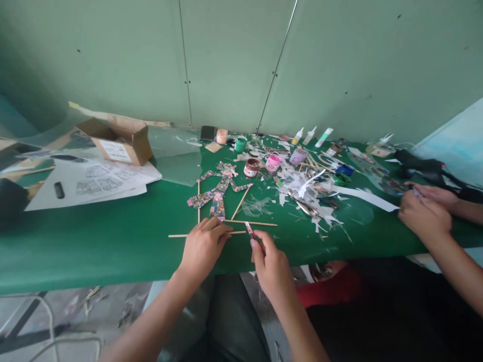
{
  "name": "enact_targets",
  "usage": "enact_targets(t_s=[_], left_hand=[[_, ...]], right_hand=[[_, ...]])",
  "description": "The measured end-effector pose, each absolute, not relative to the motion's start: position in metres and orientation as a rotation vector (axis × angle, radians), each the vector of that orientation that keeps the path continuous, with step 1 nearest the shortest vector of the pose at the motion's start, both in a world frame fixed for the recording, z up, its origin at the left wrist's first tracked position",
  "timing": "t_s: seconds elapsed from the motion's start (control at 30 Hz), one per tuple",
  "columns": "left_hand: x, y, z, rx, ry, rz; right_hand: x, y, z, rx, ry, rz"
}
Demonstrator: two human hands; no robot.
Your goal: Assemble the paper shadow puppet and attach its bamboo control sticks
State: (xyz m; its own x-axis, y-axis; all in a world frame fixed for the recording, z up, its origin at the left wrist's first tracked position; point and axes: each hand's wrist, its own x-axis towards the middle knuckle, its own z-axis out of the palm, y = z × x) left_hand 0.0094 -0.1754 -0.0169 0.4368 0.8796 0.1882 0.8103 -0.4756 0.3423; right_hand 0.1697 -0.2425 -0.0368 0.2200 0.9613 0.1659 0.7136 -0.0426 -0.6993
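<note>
My left hand presses a thin wooden stick against the green table, its fingers closed over the stick's middle. In my right hand is a slim cutter knife, its blade pointing up and left near the stick's right end. Just beyond my hands lies a flat, patterned paper figure with spread arms and legs. A second stick runs from the figure's foot to the right. Another stick slants up to its right arm, and an upright one stands along its left side.
Paint jars and glue bottles stand toward the wall. White paper scraps with scissors cover the middle right. An open cardboard box and printed sheets lie left. A co-worker's hands are at the right.
</note>
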Motion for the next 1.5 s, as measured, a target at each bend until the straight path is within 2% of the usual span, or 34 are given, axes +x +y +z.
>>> enact_targets(t_s=[0.47,0.7,1.3,1.5], left_hand=[[0.008,-0.171,-0.035,2.584,1.467,0.683],[0.009,-0.168,-0.038,2.592,1.42,0.82],[0.011,-0.169,-0.037,2.519,1.428,0.816],[0.011,-0.168,-0.037,2.513,1.428,0.81]], right_hand=[[0.163,-0.251,-0.051,-1.822,-1.736,0.395],[0.161,-0.248,-0.049,-1.738,-1.845,0.206],[0.16,-0.25,-0.049,-1.751,-1.862,0.209],[0.152,-0.252,-0.043,-1.869,-1.931,0.037]])
